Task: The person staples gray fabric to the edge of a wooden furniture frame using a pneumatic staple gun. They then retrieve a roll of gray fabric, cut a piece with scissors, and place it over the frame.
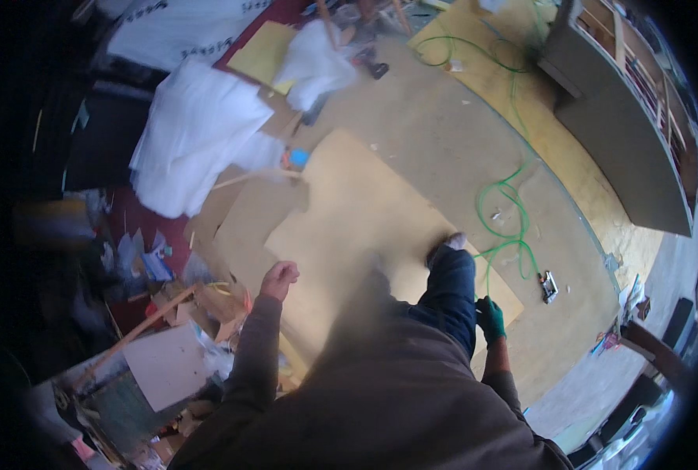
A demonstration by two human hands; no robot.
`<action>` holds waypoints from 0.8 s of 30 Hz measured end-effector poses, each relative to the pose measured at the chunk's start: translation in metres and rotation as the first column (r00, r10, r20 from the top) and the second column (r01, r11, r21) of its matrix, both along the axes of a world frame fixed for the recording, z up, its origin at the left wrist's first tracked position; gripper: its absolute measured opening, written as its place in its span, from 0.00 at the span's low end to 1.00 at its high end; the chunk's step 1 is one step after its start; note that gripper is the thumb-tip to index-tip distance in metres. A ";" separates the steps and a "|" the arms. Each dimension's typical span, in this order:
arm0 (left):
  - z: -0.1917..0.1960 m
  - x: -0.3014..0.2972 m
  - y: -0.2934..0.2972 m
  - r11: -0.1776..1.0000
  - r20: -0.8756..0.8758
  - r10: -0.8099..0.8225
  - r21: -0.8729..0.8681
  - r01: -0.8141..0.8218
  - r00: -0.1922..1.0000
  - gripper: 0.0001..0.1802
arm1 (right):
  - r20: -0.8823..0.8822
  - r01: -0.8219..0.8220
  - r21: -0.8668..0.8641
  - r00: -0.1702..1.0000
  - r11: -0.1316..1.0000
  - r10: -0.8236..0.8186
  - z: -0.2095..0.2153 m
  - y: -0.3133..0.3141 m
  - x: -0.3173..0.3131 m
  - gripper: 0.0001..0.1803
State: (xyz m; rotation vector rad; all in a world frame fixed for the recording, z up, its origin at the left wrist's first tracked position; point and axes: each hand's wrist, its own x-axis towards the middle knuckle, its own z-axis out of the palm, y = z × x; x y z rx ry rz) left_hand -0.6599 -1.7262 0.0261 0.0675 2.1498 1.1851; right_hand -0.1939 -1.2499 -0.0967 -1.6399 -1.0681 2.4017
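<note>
My left hand [280, 280] is bare and hangs over the left part of a large tan board [357, 196]. Its fingers are curled in, and nothing shows in them. My right hand [490, 319] wears a dark green glove and hangs low beside my right leg, near the board's right edge. Its fingers are too dark and small to make out. Ahead of that hand, a thin green hose [513, 235] lies in loose loops. A small silver and black tool [549, 287] rests on the floor sheet beside the loops. One of my feet [447, 243] is on the board.
White foam sheeting [200, 133] is heaped at the far left, with a yellow board [262, 55] behind it. Cardboard scraps and a wooden strip [141, 325] clutter the near left. A large grey panelled frame [623, 125] stands at the far right.
</note>
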 end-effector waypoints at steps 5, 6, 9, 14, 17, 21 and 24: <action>-0.033 -0.001 0.130 0.933 0.251 -0.332 -0.058 0.356 0.910 0.15 | 0.095 0.008 0.074 0.995 0.997 -0.015 -0.047 0.050 0.060 0.21; -0.037 -0.001 0.147 0.905 0.334 -0.343 -0.133 0.404 0.878 0.15 | 0.127 -0.016 0.155 0.992 0.988 -0.004 -0.054 0.064 0.064 0.21; -0.046 -0.013 0.210 0.796 0.459 -0.425 -0.220 0.564 0.780 0.15 | -0.021 0.156 0.353 0.987 0.922 -0.159 -0.058 0.131 0.067 0.22; -0.039 -0.058 0.328 0.678 0.454 -0.560 -0.230 0.698 0.693 0.16 | 0.095 0.165 0.633 0.953 0.756 -0.288 -0.008 0.211 0.063 0.22; -0.030 -0.094 0.402 0.624 0.430 -0.624 -0.229 0.747 0.653 0.16 | 0.027 0.416 0.470 0.875 0.779 -0.484 0.017 0.233 0.047 0.21; -0.029 -0.140 0.491 0.501 0.471 -0.682 -0.256 0.827 0.559 0.17 | 0.018 0.546 0.419 0.794 0.725 -0.608 0.024 0.224 0.037 0.20; -0.045 -0.176 0.557 0.381 0.528 -0.711 -0.265 0.886 0.464 0.18 | 0.212 0.629 0.292 0.692 0.721 -0.690 0.022 0.195 0.030 0.18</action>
